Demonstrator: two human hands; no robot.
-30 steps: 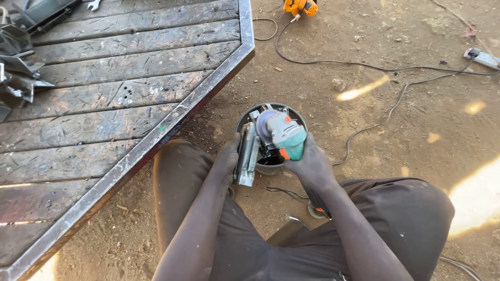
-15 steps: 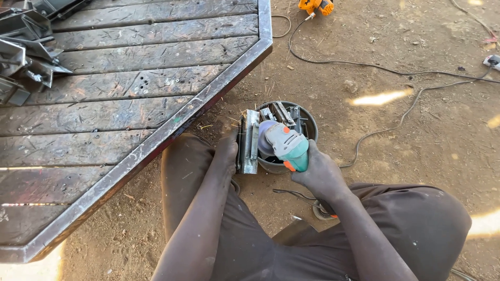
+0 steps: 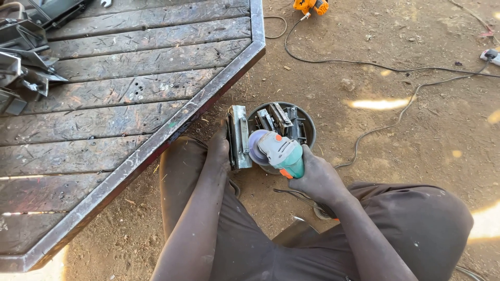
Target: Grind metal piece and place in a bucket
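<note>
Left hand (image 3: 220, 148) clamped on metal bracket (image 3: 239, 137), right hand (image 3: 316, 179) gripping angle grinder (image 3: 278, 152) — best keep disc flat, bracket braced against bucket (image 3: 310, 125) rim.

Bare forearms, no sleeves, no gloves; dark brown trousers (image 3: 416, 229), dusty, faint pale specks.

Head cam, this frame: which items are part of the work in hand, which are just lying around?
In use:
- left hand steadying the metal bracket
- right hand holding the green angle grinder
- round tub of metal pieces

Lying about:
- orange tool
- scrap steel pile
- plank platform
- loose cable
</note>
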